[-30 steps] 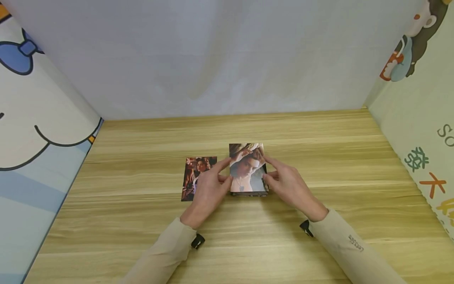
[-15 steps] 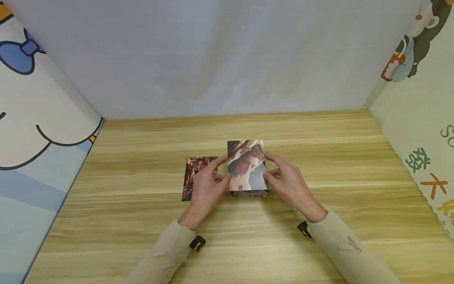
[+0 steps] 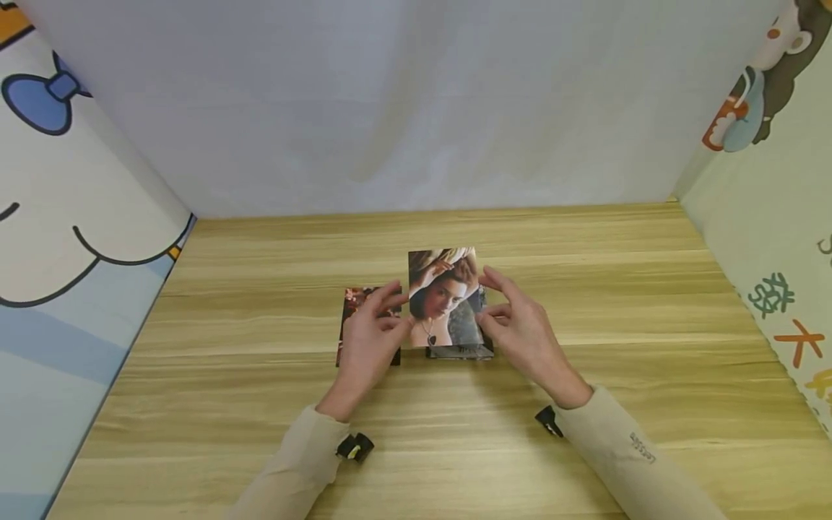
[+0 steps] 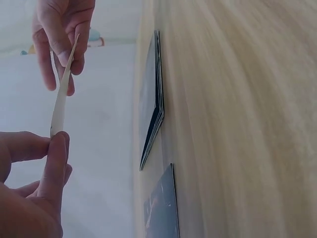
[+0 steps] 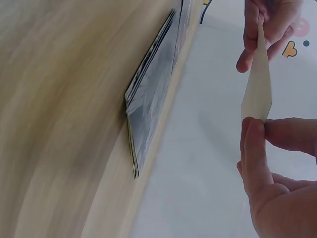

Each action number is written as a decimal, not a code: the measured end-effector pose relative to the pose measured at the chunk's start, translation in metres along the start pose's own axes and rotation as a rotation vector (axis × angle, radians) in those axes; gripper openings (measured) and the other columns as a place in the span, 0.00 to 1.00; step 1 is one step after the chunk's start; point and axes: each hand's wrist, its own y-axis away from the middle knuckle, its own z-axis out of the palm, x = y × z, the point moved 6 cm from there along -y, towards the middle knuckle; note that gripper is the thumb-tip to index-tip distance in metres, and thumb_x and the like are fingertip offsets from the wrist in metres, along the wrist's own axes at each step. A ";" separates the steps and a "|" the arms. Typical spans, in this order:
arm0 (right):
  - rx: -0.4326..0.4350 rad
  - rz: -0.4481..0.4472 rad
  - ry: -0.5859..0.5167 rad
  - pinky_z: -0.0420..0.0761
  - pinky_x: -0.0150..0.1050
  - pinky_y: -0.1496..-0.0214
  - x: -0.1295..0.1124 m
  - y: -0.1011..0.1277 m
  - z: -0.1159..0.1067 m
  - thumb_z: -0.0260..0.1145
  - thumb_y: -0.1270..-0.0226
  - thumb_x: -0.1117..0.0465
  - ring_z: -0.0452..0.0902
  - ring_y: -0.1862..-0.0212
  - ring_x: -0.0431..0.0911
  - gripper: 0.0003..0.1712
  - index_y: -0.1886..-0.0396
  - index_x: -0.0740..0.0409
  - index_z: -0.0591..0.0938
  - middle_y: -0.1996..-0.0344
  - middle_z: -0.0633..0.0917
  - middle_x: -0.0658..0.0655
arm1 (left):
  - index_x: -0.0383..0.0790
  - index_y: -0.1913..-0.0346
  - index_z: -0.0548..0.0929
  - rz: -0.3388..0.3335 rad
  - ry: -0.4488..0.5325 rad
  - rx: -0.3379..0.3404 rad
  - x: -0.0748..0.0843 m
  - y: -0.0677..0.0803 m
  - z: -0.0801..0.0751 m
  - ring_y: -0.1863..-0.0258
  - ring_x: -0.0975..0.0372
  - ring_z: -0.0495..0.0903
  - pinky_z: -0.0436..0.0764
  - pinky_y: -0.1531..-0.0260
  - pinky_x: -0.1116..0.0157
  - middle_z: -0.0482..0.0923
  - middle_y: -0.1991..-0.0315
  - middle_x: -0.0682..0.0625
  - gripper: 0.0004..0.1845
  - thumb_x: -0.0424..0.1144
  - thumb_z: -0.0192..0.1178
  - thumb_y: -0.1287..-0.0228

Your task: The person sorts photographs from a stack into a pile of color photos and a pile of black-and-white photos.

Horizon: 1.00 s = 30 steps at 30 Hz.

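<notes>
A photo card point(image 3: 444, 296), printed with a portrait wearing a pendant, is held up off the table between both hands. The left hand point(image 3: 369, 336) pinches its left edge between thumb and fingers. At the opposite edge, the right hand point(image 3: 523, 328) pinches the card in the same manner. Below it, apart from the card, lies a stack of cards point(image 3: 463, 352), mostly covered in the head view; its layered edges show in both wrist views. Another photo card point(image 3: 351, 303) with a dark reddish picture lies flat to the left, partly hidden by the left hand.
A wood-grain table point(image 3: 585, 274) extends around the cards. A pale wall point(image 3: 416, 108) rises at the back, with cartoon-printed panels on the left point(image 3: 117, 195) and right point(image 3: 780, 217). A black wrist strap point(image 3: 355, 448) shows at the left sleeve.
Both hands have raised the portrait card and shifted it slightly to the left, away from the stack. More of the stack now shows beneath it. The other card has stayed on the table.
</notes>
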 end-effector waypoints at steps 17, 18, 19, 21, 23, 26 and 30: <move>-0.008 0.078 -0.167 0.86 0.32 0.56 -0.007 -0.004 0.013 0.67 0.33 0.72 0.86 0.49 0.53 0.41 0.21 0.63 0.65 0.42 0.81 0.63 | 0.33 0.33 0.80 -0.100 0.120 0.054 -0.008 0.001 -0.019 0.58 0.53 0.88 0.83 0.67 0.74 0.88 0.51 0.39 0.28 0.26 0.68 0.37; -0.007 0.079 -0.169 0.86 0.32 0.56 -0.008 -0.005 0.014 0.67 0.33 0.72 0.86 0.50 0.53 0.40 0.22 0.64 0.66 0.43 0.81 0.63 | 0.33 0.34 0.81 -0.098 0.120 0.058 -0.008 0.001 -0.021 0.59 0.54 0.89 0.83 0.68 0.75 0.88 0.52 0.39 0.27 0.26 0.68 0.37; -0.007 0.080 -0.173 0.86 0.32 0.55 -0.008 -0.005 0.015 0.67 0.33 0.72 0.86 0.50 0.53 0.39 0.23 0.65 0.67 0.44 0.82 0.64 | 0.33 0.35 0.81 -0.095 0.121 0.063 -0.008 0.001 -0.022 0.59 0.55 0.89 0.82 0.69 0.75 0.88 0.52 0.39 0.26 0.26 0.68 0.37; -0.007 0.082 -0.176 0.87 0.33 0.54 -0.008 -0.006 0.018 0.67 0.33 0.72 0.86 0.50 0.54 0.38 0.24 0.65 0.69 0.46 0.82 0.64 | 0.34 0.36 0.83 -0.089 0.117 0.071 -0.008 0.001 -0.025 0.60 0.56 0.88 0.81 0.70 0.75 0.88 0.53 0.40 0.25 0.26 0.68 0.37; -0.006 0.082 -0.166 0.86 0.33 0.54 -0.008 -0.006 0.020 0.67 0.33 0.72 0.86 0.50 0.54 0.36 0.25 0.65 0.71 0.47 0.83 0.64 | 0.34 0.38 0.84 -0.083 0.116 0.077 -0.008 0.001 -0.027 0.60 0.55 0.88 0.80 0.71 0.76 0.88 0.53 0.40 0.23 0.26 0.67 0.37; -0.006 0.077 -0.145 0.86 0.34 0.54 -0.009 -0.007 0.023 0.67 0.32 0.70 0.86 0.50 0.54 0.33 0.27 0.64 0.73 0.47 0.83 0.64 | 0.34 0.39 0.85 -0.071 0.116 0.080 -0.009 0.002 -0.031 0.59 0.52 0.88 0.80 0.71 0.76 0.88 0.53 0.39 0.21 0.26 0.68 0.36; -0.009 0.070 -0.133 0.85 0.34 0.56 -0.010 -0.007 0.027 0.68 0.31 0.70 0.85 0.50 0.55 0.31 0.28 0.63 0.75 0.48 0.83 0.64 | 0.34 0.40 0.86 -0.061 0.120 0.082 -0.010 0.003 -0.034 0.58 0.52 0.88 0.81 0.69 0.76 0.87 0.53 0.38 0.20 0.26 0.67 0.35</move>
